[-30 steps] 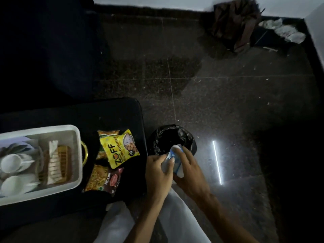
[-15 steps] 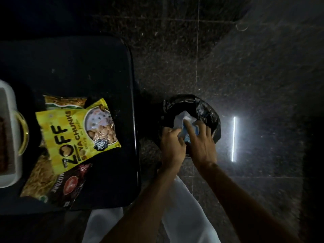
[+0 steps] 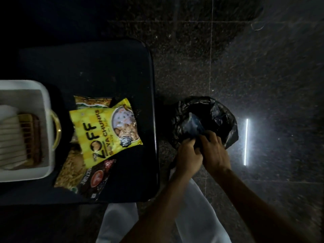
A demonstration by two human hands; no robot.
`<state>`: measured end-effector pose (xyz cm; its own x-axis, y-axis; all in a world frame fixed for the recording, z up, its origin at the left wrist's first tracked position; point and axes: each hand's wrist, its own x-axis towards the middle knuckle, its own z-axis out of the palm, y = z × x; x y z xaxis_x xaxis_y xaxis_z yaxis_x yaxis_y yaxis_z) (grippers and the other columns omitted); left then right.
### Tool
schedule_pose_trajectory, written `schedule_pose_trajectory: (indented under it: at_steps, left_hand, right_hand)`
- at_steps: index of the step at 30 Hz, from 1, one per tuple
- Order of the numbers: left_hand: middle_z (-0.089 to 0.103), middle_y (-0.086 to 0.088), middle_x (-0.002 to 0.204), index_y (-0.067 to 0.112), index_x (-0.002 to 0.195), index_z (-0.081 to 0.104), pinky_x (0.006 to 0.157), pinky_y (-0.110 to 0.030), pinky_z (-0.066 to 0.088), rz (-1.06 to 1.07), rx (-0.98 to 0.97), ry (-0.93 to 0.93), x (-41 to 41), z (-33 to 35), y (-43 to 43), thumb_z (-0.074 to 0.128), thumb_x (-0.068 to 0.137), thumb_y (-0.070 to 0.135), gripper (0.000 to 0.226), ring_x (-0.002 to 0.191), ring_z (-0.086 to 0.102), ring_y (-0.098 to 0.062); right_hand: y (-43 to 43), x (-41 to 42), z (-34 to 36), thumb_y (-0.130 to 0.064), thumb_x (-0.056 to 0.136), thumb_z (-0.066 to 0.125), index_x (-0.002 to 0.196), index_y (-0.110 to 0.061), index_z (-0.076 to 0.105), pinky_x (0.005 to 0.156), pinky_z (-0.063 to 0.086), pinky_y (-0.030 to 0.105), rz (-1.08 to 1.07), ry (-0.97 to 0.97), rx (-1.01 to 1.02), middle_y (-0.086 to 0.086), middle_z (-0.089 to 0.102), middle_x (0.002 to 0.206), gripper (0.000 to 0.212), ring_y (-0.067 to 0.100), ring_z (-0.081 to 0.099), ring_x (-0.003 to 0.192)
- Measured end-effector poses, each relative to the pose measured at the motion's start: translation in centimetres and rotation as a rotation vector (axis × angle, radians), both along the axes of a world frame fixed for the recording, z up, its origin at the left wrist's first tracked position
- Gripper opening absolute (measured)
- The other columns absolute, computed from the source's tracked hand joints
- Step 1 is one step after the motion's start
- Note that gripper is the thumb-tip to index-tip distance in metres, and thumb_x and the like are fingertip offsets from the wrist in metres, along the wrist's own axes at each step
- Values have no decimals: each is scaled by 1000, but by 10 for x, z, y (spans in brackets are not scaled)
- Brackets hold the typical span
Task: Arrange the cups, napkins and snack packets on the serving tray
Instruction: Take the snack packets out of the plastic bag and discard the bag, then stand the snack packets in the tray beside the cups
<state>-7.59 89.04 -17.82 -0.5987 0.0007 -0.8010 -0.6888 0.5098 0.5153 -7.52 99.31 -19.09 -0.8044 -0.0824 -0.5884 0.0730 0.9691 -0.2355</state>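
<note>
A black plastic bag (image 3: 220,120) stands open on the dark floor, right of the table. Inside it lies a blue-white wrapper (image 3: 194,126). My left hand (image 3: 188,156) and my right hand (image 3: 214,152) meet at the bag's near rim, fingers closed on the wrapper's near end. On the black table (image 3: 105,67) a yellow ZOFF soya chunks packet (image 3: 105,132) lies on top of a mixture packet (image 3: 82,176) and a third packet (image 3: 93,102). The white serving tray (image 3: 46,106), at the left edge, holds folded napkins (image 3: 10,137) in a golden holder (image 3: 32,137). No cups are in view.
The tray's gold handle (image 3: 57,131) points toward the packets. The table's right edge (image 3: 155,120) runs close to the bag. A bright strip of light (image 3: 246,141) reflects on the speckled floor tiles. My white trousers (image 3: 192,216) fill the lower middle.
The camera has tilted down and shifted, bringing the tray's corner back into view. The wrapper has gone from above the bag down into it, and both hands have dropped to the bag's near rim.
</note>
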Motion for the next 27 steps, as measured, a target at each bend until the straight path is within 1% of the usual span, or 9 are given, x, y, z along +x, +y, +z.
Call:
schedule_pose_trajectory:
  at_steps: [2, 5, 6, 9, 11, 13, 19, 24, 27]
  left_hand:
    - [56, -7, 144, 13, 140, 57, 113, -38, 42, 85, 15, 70, 6, 25, -6, 51, 95, 8, 45, 135, 51, -22]
    - [53, -3, 147, 15, 144, 53, 112, -34, 44, 192, 68, 191, 19, 71, -27, 54, 99, 13, 45, 135, 51, -16]
    - [53, -1, 147, 15, 144, 52, 110, -31, 46, 233, 92, 220, 25, 87, -37, 55, 100, 15, 44, 133, 52, -14]
    - [54, 5, 142, 19, 141, 55, 106, -26, 49, 340, 132, 312, 41, 136, -77, 56, 100, 18, 41, 128, 55, -6]
    - [57, 15, 133, 24, 137, 58, 100, -16, 50, 404, 156, 370, 52, 162, -111, 57, 101, 19, 37, 119, 58, 6]
    - [60, 19, 125, 25, 130, 62, 90, -9, 50, 451, 116, 452, 60, 181, -148, 58, 100, 18, 31, 111, 61, 9]
    - [70, 3, 112, 20, 115, 67, 68, -2, 48, 584, -63, 465, 61, 184, -248, 64, 96, 19, 20, 89, 65, 8]
    - [73, -3, 107, 9, 115, 68, 67, -8, 49, 509, -105, 404, 41, 167, -272, 71, 91, 27, 30, 84, 65, -2]
    - [73, 3, 92, 8, 108, 70, 67, -15, 55, 499, -64, 368, 31, 161, -266, 74, 89, 30, 29, 75, 66, 1]
  right_hand:
    - [-12, 0, 17, -17, 90, 62, 137, -15, 50, 95, 50, 36, -115, 34, -96, 9, 36, 145, 48, 28, 41, 128]
    - [-34, 4, 45, -6, 96, 55, 124, -6, 58, 91, 44, 7, -292, 160, -286, -1, 49, 125, 29, 9, 50, 114]
    - [-44, 6, 57, -4, 96, 55, 120, -6, 61, 91, 44, 7, -327, 208, -314, -2, 48, 124, 25, 8, 51, 113]
    - [-78, 16, 91, -7, 92, 63, 119, -6, 66, 95, 51, 26, -424, 294, -422, 8, 48, 131, 27, 18, 56, 113]
    - [-104, 22, 116, -8, 90, 67, 114, -9, 68, 88, 46, 6, -462, 377, -462, 8, 53, 125, 24, 6, 55, 105]
    - [-128, 28, 137, -6, 87, 70, 110, -10, 70, 82, 41, -3, -475, 451, -488, 9, 59, 118, 23, -4, 52, 100]
    - [-195, 42, 188, -11, 90, 67, 112, -11, 70, 78, 48, 4, -514, 388, -516, 3, 56, 122, 23, 14, 64, 99]
    - [-228, 47, 211, -7, 88, 68, 112, -11, 69, 76, 46, 1, -542, 449, -490, 4, 58, 120, 25, -12, 55, 99]
    - [-238, 50, 214, -6, 88, 68, 114, -11, 69, 88, 55, 27, -569, 470, -506, 4, 59, 118, 27, 4, 59, 105]
